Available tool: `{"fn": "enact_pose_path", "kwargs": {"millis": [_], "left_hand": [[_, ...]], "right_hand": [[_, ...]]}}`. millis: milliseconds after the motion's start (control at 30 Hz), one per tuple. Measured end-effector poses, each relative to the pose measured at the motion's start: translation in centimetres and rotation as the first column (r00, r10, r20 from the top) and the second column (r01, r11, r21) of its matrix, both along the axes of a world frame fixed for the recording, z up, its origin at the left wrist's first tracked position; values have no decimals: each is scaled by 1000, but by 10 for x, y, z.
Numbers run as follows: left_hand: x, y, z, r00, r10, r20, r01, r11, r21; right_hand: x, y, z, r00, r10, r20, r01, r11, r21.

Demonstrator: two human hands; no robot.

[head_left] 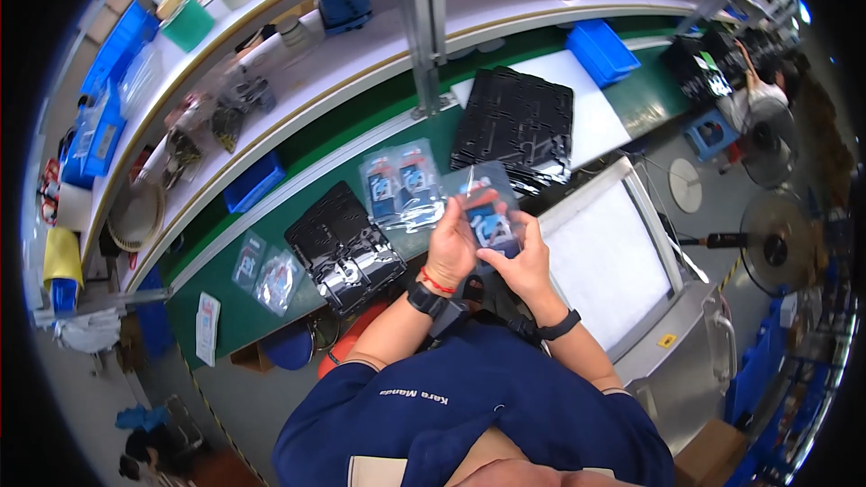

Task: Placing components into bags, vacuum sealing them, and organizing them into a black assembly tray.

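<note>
My left hand [454,243] and my right hand [521,261] together hold a clear plastic bag [487,203] with a dark blue item inside, just above the near edge of the green bench [298,216]. The fingers of both hands pinch the bag's lower part. Just left of it, a small pile of similar filled clear bags [401,185] lies on the bench. A black moulded tray [343,248] sits left of my left hand. A stack of black trays [514,122] lies beyond the hands.
Two more small clear bags [269,275] lie at the bench's left. A white-topped table [604,261] stands at my right. Blue bins [603,50] and shelves with boxes run along the back. Another person [762,95] works at the far right beside standing fans [776,248].
</note>
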State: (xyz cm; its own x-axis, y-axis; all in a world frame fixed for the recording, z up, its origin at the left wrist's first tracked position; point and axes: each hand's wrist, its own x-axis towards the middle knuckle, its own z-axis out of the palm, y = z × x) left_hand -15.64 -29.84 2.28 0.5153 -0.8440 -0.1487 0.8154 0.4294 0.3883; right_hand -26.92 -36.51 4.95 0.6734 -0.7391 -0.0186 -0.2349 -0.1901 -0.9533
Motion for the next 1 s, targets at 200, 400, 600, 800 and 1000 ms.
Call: {"fn": "enact_pose_path", "kwargs": {"millis": [200,400,600,800,1000], "left_hand": [[18,22,-27,998,20,66,-27,994,102],[73,55,-48,989,131,74,-141,976,163],[134,65,-81,920,220,323,-347,840,417],[169,68,-154,635,-565,527,-567,123,815],[173,54,-144,830,-307,465,-354,353,866]], "right_hand": [[17,6,-43,989,145,42,-151,953,264],[81,17,-47,930,285,-234,-278,958,62],[150,23,-98,941,294,-166,-304,952,-34],[191,31,-124,825,106,-555,-266,939,-217],[181,26,-135,750,-224,-622,-48,920,-389]]}}
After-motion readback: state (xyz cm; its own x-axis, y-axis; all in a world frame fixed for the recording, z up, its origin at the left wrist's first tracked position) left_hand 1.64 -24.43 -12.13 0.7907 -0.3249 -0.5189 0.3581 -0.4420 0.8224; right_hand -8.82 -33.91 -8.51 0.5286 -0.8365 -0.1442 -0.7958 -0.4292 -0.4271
